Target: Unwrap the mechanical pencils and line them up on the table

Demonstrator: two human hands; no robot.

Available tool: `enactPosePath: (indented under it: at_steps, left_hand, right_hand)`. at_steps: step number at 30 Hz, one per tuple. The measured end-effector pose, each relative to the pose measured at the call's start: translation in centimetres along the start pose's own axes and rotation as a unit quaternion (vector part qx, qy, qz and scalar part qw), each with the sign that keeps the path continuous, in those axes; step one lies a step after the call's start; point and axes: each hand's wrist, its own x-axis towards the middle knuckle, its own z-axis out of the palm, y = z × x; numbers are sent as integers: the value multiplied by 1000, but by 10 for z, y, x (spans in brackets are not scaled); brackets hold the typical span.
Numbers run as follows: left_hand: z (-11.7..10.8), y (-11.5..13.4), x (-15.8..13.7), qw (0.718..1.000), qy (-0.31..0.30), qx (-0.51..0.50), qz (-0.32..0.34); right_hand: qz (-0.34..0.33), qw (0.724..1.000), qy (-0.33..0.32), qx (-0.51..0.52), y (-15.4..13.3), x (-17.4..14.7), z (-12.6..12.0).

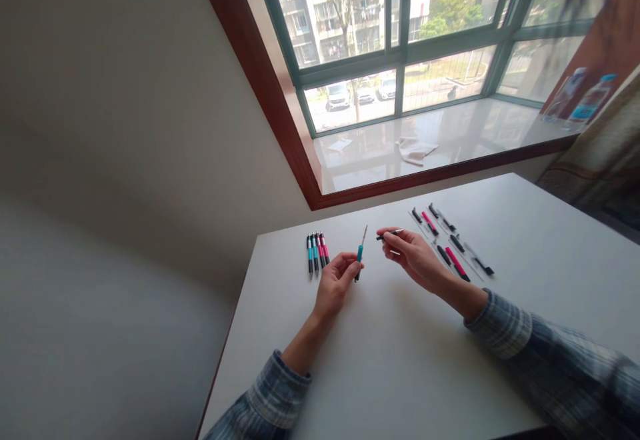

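Left hand (334, 285) pinches a teal barrel (360, 253), right hand (414, 259) apparently a black piece (381, 237), well inside table edges (370, 211).

Likely a room in a home: beyond the fingers (395, 243), a green-framed glass bay window (400, 60) with reddish-brown wooden trim (267, 93) faces pale multi-storey apartment blocks (325, 17); right of them hangs a brownish fabric curtain (595, 153); beneath stands a flat white table (425, 373).

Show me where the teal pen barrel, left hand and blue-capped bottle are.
Teal pen barrel (360, 253), head view: its teal surface, above the thumb.
Left hand (335, 285), head view: middle, near the thumb's base.
Blue-capped bottle (591, 102), head view: middle of its body.
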Motion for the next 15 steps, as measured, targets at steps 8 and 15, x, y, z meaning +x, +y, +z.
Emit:
enactPosePath:
  at_steps: [8,15]
  left_hand:
    - [-1,-3,-1,999,-12,44,-10]
    - [1,-2,-4,998,-11,56,-19]
  right_hand:
    - [-78,995,57,-9,-4,14,-16]
    - [-72,996,29,36,-5,16,-20]
